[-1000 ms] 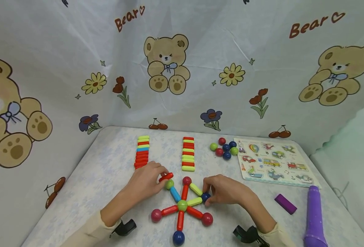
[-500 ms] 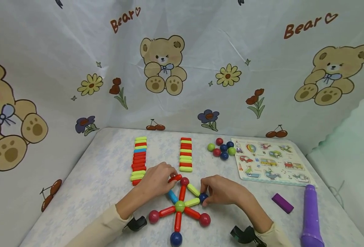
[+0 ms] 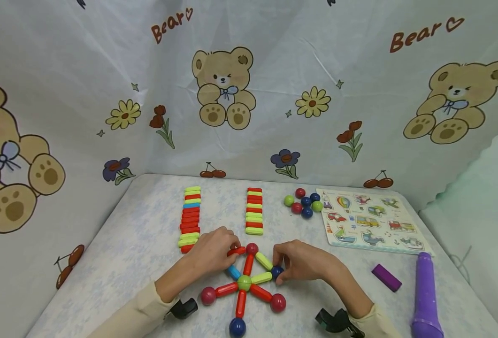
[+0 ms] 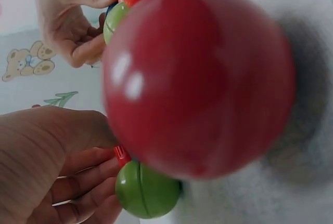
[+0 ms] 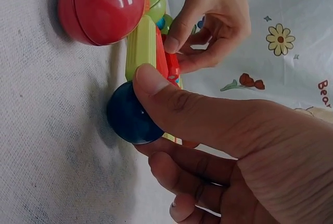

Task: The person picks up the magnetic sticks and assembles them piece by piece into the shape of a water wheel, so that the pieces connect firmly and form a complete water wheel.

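Note:
Star-like sticks radiate from a green hub ball (image 3: 244,282) in the head view, several ending in a red or blue ball. My left hand (image 3: 212,251) pinches a short red stick (image 3: 237,251) beside the far red ball (image 3: 252,249) of the star. Below those fingers, a green ball (image 4: 145,190) shows in the left wrist view, where a big red ball (image 4: 197,78) fills the middle. My right hand (image 3: 305,260) holds a dark blue ball (image 5: 132,114) between thumb and fingers. Two yellow-green sticks meet at that ball, one from the hub (image 3: 261,277), one from the far red ball.
Two columns of coloured sticks (image 3: 190,218) (image 3: 254,211) lie farther back. Several loose balls (image 3: 306,202) sit beside a picture board (image 3: 371,220). A purple block (image 3: 386,278) and a purple tube (image 3: 426,295) are at the right. A printed bear curtain (image 3: 249,150) hangs behind.
My left hand has carried the red stick rightward, from above the green ball to the far red ball, and then lowered it slightly. My right hand stays at the blue ball.

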{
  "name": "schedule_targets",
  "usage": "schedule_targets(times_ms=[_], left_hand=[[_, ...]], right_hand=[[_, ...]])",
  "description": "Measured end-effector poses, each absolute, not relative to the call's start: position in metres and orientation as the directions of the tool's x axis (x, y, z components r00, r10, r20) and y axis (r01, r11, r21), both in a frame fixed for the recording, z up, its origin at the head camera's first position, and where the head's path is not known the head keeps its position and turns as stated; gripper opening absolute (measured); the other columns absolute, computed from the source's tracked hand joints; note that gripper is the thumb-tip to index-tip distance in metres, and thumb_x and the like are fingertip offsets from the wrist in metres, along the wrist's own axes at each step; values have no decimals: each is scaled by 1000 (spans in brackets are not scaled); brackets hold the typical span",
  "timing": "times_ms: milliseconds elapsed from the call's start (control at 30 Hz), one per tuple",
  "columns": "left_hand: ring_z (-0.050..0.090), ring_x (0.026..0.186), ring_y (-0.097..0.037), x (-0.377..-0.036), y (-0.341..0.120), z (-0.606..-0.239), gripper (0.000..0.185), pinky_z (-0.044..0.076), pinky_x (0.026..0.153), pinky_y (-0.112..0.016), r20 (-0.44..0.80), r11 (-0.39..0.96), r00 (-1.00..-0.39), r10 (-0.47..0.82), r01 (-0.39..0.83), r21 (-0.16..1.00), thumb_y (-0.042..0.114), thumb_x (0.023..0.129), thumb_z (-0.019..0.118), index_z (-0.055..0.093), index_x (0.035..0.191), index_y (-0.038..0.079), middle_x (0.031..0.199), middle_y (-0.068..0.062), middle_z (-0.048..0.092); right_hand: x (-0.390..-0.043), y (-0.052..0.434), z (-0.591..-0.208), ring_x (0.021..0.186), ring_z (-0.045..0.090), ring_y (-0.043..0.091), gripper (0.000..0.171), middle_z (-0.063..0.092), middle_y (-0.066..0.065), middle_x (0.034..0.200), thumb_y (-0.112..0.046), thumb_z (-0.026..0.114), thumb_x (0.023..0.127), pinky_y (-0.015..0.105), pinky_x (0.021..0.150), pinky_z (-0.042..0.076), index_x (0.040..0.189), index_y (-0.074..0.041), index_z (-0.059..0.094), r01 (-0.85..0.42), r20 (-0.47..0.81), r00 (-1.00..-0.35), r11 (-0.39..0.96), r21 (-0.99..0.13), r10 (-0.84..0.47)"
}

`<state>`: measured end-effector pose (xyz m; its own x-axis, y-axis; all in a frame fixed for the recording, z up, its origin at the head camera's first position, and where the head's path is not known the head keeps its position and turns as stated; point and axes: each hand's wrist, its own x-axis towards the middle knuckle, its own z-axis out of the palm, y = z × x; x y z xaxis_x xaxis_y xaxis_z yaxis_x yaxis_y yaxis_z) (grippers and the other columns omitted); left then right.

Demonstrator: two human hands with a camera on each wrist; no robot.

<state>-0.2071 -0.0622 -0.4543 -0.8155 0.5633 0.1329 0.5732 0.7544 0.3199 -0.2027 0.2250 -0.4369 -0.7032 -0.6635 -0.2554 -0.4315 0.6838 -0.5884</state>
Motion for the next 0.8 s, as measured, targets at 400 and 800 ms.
schedule_targets(times_ms=[400, 800], left_hand=[[60, 89, -12, -209, -57, -459, 16, 54, 70, -22, 110, 743, -800, 590, 591, 315, 18, 91, 88, 83, 104, 10, 94, 1, 73], [65, 101, -16, -205, -84, -452, 22, 60, 78, -31, 175, 771, -846, 504, 532, 351, 22, 95, 85, 81, 114, 13, 107, 0, 74]], right_hand=[[-201, 215, -443, 87, 61, 12, 26, 68, -6, 105, -36, 83, 97, 25, 74, 54, 113, -20, 70, -471, -139, -753, 675, -567, -643], [-203, 208, -455, 133, 62, 21, 36, 67, -2, 144, -12, 68, 107, 47, 108, 55, 141, -21, 71, -573, -8, -753, 662, -483, -658]])
